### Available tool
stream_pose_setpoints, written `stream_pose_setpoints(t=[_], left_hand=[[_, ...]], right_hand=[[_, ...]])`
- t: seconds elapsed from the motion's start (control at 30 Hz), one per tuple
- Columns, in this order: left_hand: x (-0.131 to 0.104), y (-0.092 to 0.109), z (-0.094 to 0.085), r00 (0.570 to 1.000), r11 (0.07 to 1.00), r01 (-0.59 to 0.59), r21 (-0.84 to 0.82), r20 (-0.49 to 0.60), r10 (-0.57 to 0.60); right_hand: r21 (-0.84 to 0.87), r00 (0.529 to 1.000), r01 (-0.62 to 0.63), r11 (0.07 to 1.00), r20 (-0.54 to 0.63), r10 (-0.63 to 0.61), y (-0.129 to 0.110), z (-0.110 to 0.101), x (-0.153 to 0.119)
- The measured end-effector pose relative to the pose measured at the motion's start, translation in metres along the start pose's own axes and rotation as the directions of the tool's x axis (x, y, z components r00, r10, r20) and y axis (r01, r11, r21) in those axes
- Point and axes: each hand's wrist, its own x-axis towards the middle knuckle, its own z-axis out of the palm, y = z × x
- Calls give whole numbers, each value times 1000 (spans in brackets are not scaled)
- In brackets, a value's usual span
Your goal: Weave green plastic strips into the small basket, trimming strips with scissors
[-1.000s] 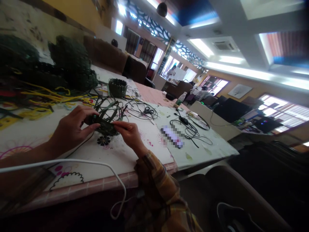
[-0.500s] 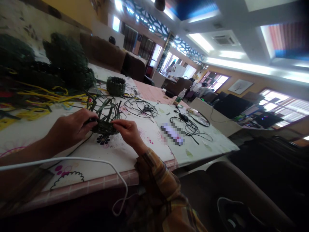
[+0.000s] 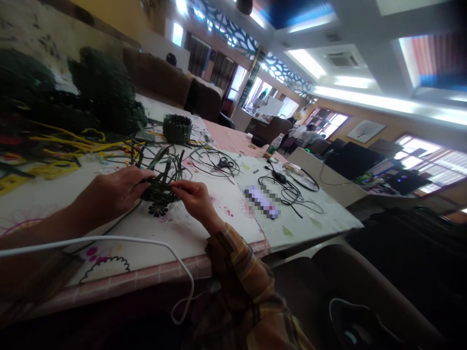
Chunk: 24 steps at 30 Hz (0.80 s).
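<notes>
A partly woven dark green basket (image 3: 159,190) is held low over the patterned tablecloth, its loose strips sticking upward. My left hand (image 3: 115,193) pinches its left rim between thumb and fingers. On the right rim, the fingertips of my right hand (image 3: 195,198) are pressed together on the weave. Just behind stands a woven green basket (image 3: 177,129) with upright sides. Loose dark strips (image 3: 219,163) lie coiled on the cloth to the right of the held basket.
Yellow strips (image 3: 91,145) and dark green woven pieces (image 3: 102,90) cover the table's left side. To the right are a pixelated phone-like object (image 3: 261,201), a black cable (image 3: 279,178) and a bottle (image 3: 275,144). A white cable (image 3: 146,241) crosses in front of my left forearm.
The fingers of my left hand have shifted slightly to the right along the basket's rim. My right hand keeps its grip. The whole view has moved slightly.
</notes>
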Motion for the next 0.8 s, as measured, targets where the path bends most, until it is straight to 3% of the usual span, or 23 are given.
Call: stream_pose_setpoints(t=[0.23,0.47,0.53,0.6,0.7,0.8], left_hand=[[-1,10,-3,984,942,-19,336,174,-42],[3,21,-6,953,894,11,448,265,-144],[4,15,-2,964,930,39,365,231,-131],[4,5,4,977,987,54,152,197,-84],[5,-8,11,979,990,50,-130,204,-23],[5,-13,12,974,978,87,-191,223,-43]], right_hand=[[-38,1000,12,999,-12,-13,-4,3,-2],[-86,999,13,996,-39,-16,-3,4,-1],[-92,999,4,996,-37,-7,-1,5,-1],[-104,999,-2,995,-38,-2,0,5,-1],[-132,999,-2,991,-34,-3,1,5,-1],[-172,1000,11,985,-6,-12,-1,3,-2]])
